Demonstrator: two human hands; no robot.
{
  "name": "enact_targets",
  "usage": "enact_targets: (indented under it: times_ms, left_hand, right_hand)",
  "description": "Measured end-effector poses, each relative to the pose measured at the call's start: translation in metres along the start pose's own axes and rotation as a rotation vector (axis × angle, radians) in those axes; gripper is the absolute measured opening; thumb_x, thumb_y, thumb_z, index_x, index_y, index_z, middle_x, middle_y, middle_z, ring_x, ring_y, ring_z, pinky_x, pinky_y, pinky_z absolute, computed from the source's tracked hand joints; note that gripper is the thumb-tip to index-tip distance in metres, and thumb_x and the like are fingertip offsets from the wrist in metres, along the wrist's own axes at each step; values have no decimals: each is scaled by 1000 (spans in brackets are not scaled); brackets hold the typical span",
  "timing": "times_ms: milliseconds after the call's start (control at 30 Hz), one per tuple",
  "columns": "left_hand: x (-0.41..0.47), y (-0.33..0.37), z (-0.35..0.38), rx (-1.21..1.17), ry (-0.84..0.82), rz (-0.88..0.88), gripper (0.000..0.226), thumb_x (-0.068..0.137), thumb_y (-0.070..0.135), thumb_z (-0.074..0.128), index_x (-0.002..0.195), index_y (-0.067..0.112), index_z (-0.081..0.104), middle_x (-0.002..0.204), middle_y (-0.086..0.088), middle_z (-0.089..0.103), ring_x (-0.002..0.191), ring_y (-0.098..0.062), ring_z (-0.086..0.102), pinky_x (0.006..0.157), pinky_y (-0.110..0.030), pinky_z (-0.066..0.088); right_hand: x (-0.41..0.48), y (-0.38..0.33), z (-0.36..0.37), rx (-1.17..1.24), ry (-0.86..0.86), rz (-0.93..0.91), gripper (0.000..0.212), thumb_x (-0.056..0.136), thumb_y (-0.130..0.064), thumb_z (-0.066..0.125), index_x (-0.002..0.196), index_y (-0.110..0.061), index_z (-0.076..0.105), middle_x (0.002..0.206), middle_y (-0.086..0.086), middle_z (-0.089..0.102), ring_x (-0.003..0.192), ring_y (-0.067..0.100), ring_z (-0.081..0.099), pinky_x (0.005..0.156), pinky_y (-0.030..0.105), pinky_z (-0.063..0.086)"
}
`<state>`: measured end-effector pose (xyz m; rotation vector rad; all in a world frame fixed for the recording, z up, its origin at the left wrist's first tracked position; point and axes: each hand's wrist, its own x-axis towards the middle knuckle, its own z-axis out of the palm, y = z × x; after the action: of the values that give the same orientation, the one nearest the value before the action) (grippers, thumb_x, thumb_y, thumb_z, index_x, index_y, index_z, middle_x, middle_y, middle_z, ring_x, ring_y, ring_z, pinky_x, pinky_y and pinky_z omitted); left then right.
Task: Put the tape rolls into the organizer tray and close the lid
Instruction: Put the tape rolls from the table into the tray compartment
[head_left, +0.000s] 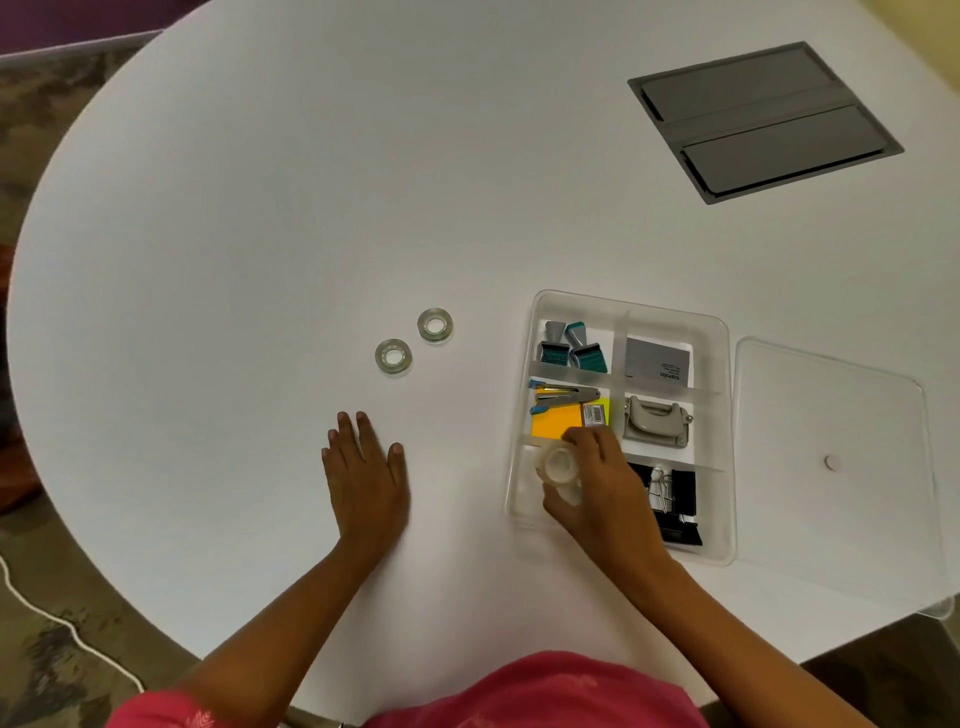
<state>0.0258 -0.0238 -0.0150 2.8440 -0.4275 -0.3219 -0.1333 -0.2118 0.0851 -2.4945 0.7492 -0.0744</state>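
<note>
A clear organizer tray (724, 364) with several compartments sits on the white table at the right. My right hand (602, 488) holds a clear tape roll (558, 464) inside the tray's near-left compartment. Two more clear tape rolls lie on the table to the left: one (435, 325) farther away, one (393, 356) nearer. My left hand (363, 467) rests flat on the table, fingers apart, below those rolls and apart from them. The transparent lid (831, 415) lies flat on the table to the right of the tray, with a small round knob.
The tray holds stamps (571, 348), a grey card box (657, 360), a stapler over yellow sticky notes (563, 415), a hole punch (655, 420) and black binder clips (670, 493). A grey cable hatch (763, 122) is set into the table at the back right.
</note>
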Motion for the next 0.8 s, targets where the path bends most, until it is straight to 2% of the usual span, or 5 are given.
enact_targets:
  times_ms: [133, 333, 467, 633, 800]
  left_hand:
    - [10, 10, -10, 68, 11, -11, 63, 94, 32, 42, 146, 2, 23, 149, -26, 31, 129, -42, 38, 109, -48, 33]
    - [40, 27, -31, 95, 0, -60, 55, 91, 29, 46, 140, 6, 32, 119, -20, 53, 99, -38, 54, 65, -44, 46]
    - [65, 39, -39, 19, 11, -52, 59, 90, 26, 50, 142, 6, 29, 124, -21, 53, 107, -40, 52, 77, -47, 47]
    - [87, 54, -41, -52, -59, 92, 63, 89, 18, 54, 145, 6, 26, 143, -20, 38, 125, -40, 40, 101, -47, 41]
    - [98, 64, -42, -89, -62, 100, 40, 86, 5, 54, 125, 1, 46, 127, -23, 48, 112, -39, 47, 79, -46, 49]
  right_hand:
    - [-5, 18, 9, -49, -110, 109, 50, 70, -23, 80, 109, -6, 55, 113, 10, 55, 82, 27, 62, 62, 28, 51]
    - [-2, 15, 21, -271, -213, 162, 45, 88, -33, 62, 125, -13, 49, 131, 6, 47, 94, 22, 64, 76, 27, 53]
    - [1, 12, 22, -262, -217, 185, 46, 89, -32, 62, 128, -13, 48, 134, 6, 44, 98, 23, 63, 80, 28, 54]
    - [-6, 15, 1, -112, 19, 124, 30, 84, -14, 69, 111, -6, 61, 113, 15, 60, 80, 31, 67, 65, 36, 56]
    - [-11, 41, -29, 6, 269, 206, 26, 84, 1, 66, 109, -1, 62, 108, 17, 63, 72, 32, 65, 60, 28, 48]
